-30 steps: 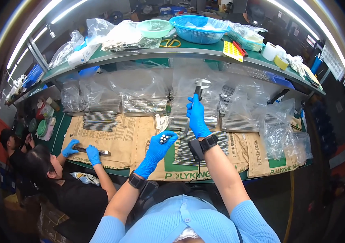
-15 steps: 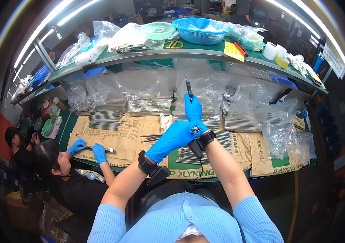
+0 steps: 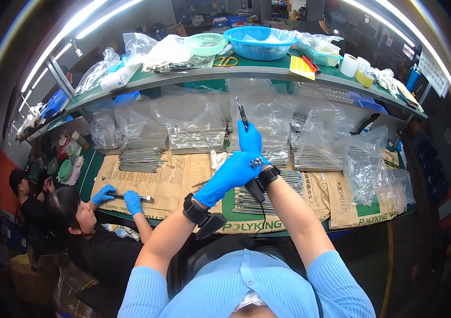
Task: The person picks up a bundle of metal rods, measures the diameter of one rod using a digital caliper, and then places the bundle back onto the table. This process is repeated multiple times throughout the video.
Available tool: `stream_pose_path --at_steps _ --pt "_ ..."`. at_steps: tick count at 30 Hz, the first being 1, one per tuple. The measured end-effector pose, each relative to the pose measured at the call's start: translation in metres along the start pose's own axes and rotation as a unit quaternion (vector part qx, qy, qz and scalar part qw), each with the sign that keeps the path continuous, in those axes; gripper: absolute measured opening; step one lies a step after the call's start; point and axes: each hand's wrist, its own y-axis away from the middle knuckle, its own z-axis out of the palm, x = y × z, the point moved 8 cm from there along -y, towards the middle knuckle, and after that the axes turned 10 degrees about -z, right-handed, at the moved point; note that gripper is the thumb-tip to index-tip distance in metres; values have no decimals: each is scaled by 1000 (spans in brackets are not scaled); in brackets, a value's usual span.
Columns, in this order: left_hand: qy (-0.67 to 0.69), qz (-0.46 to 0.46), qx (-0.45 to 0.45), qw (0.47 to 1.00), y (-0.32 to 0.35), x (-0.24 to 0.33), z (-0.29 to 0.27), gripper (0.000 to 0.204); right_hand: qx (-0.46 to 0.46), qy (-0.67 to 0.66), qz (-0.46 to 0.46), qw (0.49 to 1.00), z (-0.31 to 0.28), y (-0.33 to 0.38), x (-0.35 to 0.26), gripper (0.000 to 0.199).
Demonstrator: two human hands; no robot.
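Observation:
Both my hands wear blue gloves and meet above the middle of the bench. My right hand [image 3: 250, 139] holds a thin dark metal rod [image 3: 242, 113] upright, its tip pointing up toward the shelf. My left hand [image 3: 231, 174] is cupped just below and against the right one, with several small dark metal parts [image 3: 256, 160] at its fingertips. Rows of metal rods [image 3: 268, 195] lie on the green mat under my wrists.
Clear plastic bags of metal rods [image 3: 196, 132] line the back of the bench on brown paper [image 3: 170, 177]. A shelf [image 3: 246, 71] above carries a blue basket [image 3: 260, 42] and green bowl [image 3: 206, 43]. A co-worker's gloved hands [image 3: 117, 199] handle a rod at left.
My right hand has lifted the rod higher. My left hand rose from the bench and closed in under the right hand with the small parts.

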Motion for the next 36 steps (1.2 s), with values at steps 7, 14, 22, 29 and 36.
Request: stream_pose_path --at_steps 7,14,22,29,36 --pt "113 -15 -35 993 2 -8 10 15 -41 71 -12 997 18 11 1 44" --pt "55 28 -23 998 -1 -19 12 17 -111 139 -66 982 31 36 -3 44" --pt "124 85 -50 987 20 -19 22 21 -171 173 -53 969 33 43 8 42" --pt "277 -65 -24 958 30 -47 1 18 -114 26 -84 990 11 28 -4 41" --pt "405 -129 163 890 59 -161 -12 17 -211 -44 -25 976 -12 42 22 47"
